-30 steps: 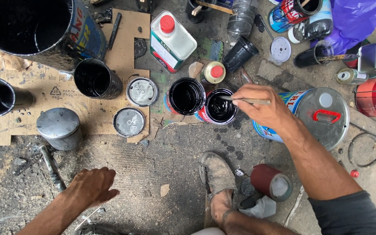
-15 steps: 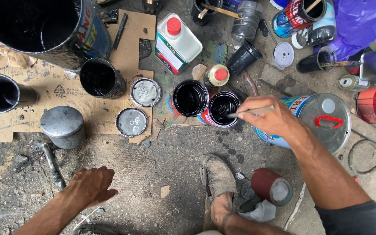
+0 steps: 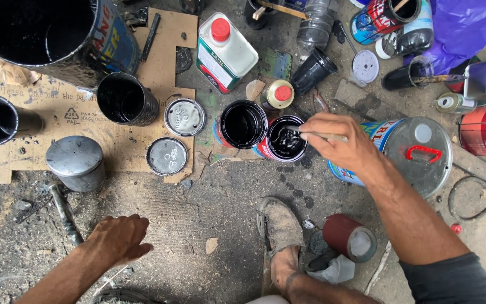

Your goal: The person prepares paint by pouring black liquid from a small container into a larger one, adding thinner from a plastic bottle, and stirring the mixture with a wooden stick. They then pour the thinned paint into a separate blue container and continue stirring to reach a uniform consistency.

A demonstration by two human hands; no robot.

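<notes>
Little has moved since 0.5 s ago: the right hand (image 3: pixel 341 146) has kept its thin stick (image 3: pixel 316 134) dipped in the small can of black paint (image 3: pixel 284 139) at frame centre, fingers pinched shut around it. Beside it stands 1 open black can (image 3: pixel 243 124). At lower left, the left hand (image 3: pixel 120 237) rests loosely open on the gritty floor (image 3: pixel 209 197), holding nothing.

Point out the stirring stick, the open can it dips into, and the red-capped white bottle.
stirring stick (image 3: pixel 324 135), head view, shaft beside the fingers.
open can (image 3: pixel 286 141), head view, black paint surface.
red-capped white bottle (image 3: pixel 229 53), head view, white body.
</notes>
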